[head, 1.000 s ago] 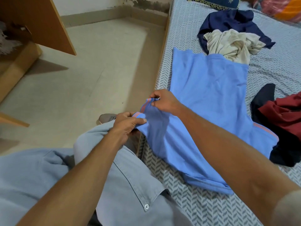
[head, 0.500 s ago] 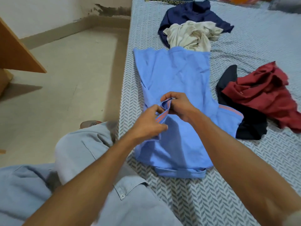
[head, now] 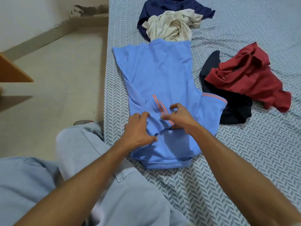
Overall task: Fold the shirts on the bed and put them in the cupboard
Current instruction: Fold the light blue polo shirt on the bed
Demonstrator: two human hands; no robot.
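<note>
A light-blue short-sleeved shirt with orange-striped cuffs (head: pixel 156 75) lies flat, collar end towards the person, near the left edge of the bed covered in a grey chevron-print sheet (head: pixel 244 160). The left hand (head: pixel 138 129) pinches the blue cloth at the shoulder; the right hand (head: pixel 177 117) grasps the striped cuff of the left sleeve, which is turned inward over the shirt's body. The step in hand appears to be the first sleeve fold. The other sleeve, at 3 o'clock from the hands, lies spread out and likely calls for the same fold next. At 12 o'clock sit a crumpled cream shirt (head: pixel 171 26) on a navy garment (head: pixel 162 7); at 2 o'clock, a crumpled red shirt (head: pixel 244 79) over a black one (head: pixel 234 111), all unfolded.
</note>
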